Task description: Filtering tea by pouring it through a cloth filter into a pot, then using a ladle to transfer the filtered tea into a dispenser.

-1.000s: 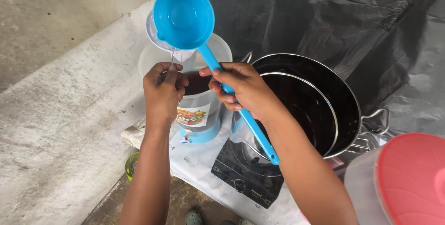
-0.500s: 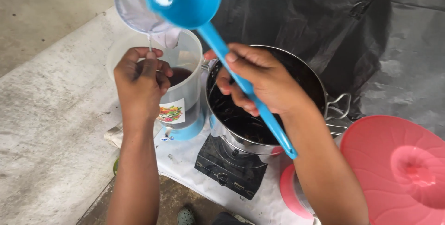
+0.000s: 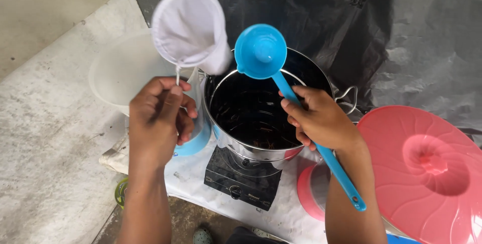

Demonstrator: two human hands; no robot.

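Note:
My left hand (image 3: pixel 158 118) grips the thin wire handle of a white cloth strainer (image 3: pixel 188 30), whose bag is lifted up over the white plastic bucket (image 3: pixel 118 75). My right hand (image 3: pixel 321 118) holds the long handle of a blue plastic ladle (image 3: pixel 261 50). The ladle's bowl hangs above the far rim of a steel pot (image 3: pixel 251 148) of dark liquid with bits floating in it. The pot stands on a small black stove (image 3: pixel 241 181).
A pink lid (image 3: pixel 427 173) sits on a container at the right, with a pink-rimmed tub (image 3: pixel 306 193) below it. Black plastic sheeting (image 3: pixel 401 33) hangs behind. A white cloth (image 3: pixel 186 178) covers the stand, with grey concrete (image 3: pixel 45 138) at the left.
The strainer has risen off the bucket and moved right. The ladle has swung from over the bucket to above the pot, and my view has shifted right.

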